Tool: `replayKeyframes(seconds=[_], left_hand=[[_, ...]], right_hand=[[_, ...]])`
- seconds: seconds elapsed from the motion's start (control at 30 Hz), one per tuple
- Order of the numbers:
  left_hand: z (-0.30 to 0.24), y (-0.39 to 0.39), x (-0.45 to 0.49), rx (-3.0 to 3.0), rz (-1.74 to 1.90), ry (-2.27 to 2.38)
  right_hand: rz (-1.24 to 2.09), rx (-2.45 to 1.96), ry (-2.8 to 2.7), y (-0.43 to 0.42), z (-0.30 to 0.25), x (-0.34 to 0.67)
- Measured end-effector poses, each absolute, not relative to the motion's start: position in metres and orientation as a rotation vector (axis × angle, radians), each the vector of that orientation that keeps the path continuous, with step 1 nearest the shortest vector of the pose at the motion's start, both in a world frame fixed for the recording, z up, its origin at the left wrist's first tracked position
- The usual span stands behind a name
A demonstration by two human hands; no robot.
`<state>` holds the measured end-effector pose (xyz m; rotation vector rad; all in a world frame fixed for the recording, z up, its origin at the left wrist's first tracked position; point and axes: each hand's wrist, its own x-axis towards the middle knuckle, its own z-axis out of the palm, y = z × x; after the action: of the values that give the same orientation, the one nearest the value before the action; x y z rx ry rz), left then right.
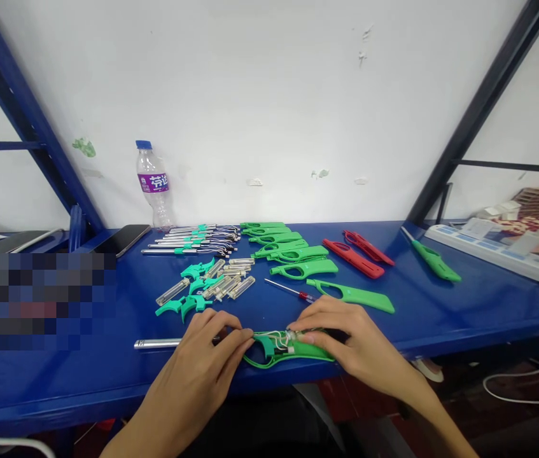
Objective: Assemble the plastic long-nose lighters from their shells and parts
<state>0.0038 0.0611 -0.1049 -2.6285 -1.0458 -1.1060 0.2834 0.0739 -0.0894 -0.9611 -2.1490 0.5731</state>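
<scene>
A green lighter half-shell (262, 364) lies open side up at the table's front edge, with white wires and a teal trigger (266, 346) inside it. A silver lighter tube (157, 343) points left from its front end. My left hand (207, 356) is closed with its fingertips pinched at the join of tube and shell, covering part of both. At the handle end, my right hand (345, 327) grips the shell, thumb and fingers over a clear part that they mostly hide. Just beyond it lie a green shell (364, 297) and a screwdriver with a red handle (305, 297).
Behind the hands are teal triggers (197, 302), clear fuel tanks (226, 286), silver tubes with wires (188, 242), green shells (298, 254) and red shells (357, 257). A green lighter (434, 261), power strip (493, 251), phone (123, 242) and bottle (157, 191) stand or lie farther out.
</scene>
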Motion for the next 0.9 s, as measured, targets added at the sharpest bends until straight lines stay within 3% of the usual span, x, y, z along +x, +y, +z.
replayKeyframes(seconds=[0.9], left_hand=[[-0.1038, 0.0593, 0.0036, -2.638, -1.017, -1.091]], right_hand=[[0.572, -0.933, -2.239, 0.0696, -0.0887, 0.2851]])
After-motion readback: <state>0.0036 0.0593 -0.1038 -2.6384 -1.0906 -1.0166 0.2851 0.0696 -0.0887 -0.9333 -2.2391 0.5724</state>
